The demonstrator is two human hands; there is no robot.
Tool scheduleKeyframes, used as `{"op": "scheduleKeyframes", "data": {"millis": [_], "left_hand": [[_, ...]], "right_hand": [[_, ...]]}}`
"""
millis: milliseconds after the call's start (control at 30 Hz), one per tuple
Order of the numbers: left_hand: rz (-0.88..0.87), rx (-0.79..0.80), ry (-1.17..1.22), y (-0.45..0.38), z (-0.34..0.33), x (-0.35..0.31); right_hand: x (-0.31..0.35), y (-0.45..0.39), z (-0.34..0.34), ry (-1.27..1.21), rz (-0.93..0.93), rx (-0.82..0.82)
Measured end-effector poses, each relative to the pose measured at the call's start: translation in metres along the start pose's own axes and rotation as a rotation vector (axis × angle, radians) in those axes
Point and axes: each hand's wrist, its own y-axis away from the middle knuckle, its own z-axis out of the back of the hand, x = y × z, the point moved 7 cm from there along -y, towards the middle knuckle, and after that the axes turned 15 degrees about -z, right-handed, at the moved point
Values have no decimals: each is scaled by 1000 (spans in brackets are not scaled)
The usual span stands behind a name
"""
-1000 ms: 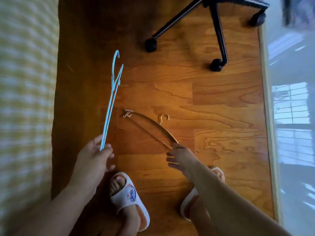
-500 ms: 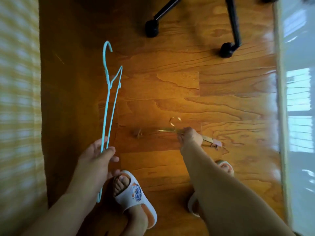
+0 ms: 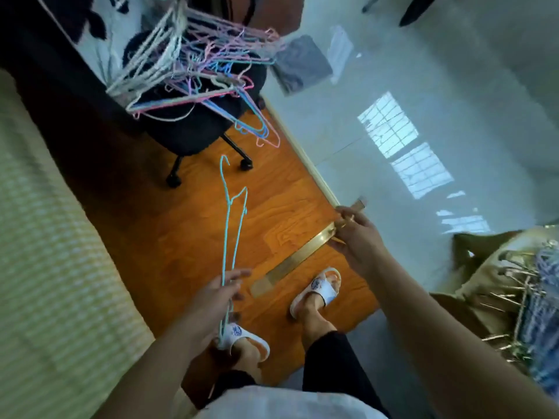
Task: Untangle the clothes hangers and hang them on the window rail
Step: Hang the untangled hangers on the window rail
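Both hangers look untangled now, left hand (image 3: 216, 300) gripping the turquoise wire hanger (image 3: 232, 234), right hand (image 3: 357, 237) pinching the gold metal hanger (image 3: 305, 252) above the wood floor (image 3: 187, 231), so next I'd guess they go to the window rail.

Open wooden floor (image 3: 193, 237): bare stretch between bed and tiles, ahead of both feet.
Bed edge (image 3: 45, 252): bounds the whole left side.
Office chair (image 3: 187, 128): blocks the far end of the wood; seat heaped with a tangled pile of hangers (image 3: 196, 71), several hanging off its near edge over the floor.
Turquoise hanger (image 3: 233, 225): held in the left hand (image 3: 214, 300), reaching forward across the open stretch.
Gold hanger (image 3: 302, 255): held in the right hand (image 3: 357, 237), slanting across the wood's right edge.
Tiled floor (image 3: 423, 86): wide and open on the right.
Cardboard box (image 3: 490, 282) of hangers: closes the near right.
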Motion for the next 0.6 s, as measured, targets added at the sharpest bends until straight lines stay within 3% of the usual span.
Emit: {"op": "scheduleKeyframes", "data": {"millis": [133,300,500,600], "left_hand": [[-142,158,-95,26,-108,-106],[-301,264,-153,48,-234,-215],[-385,386,-122,77,-335,-308],[-472,427,-167,71,-379,-349]], "right_hand": [[67,76,57,-32,119,-4],[152,120,154,-254,180,-12],[248,149,255,-452,263,-117],[286,150,285,-500,318,-93]]}}
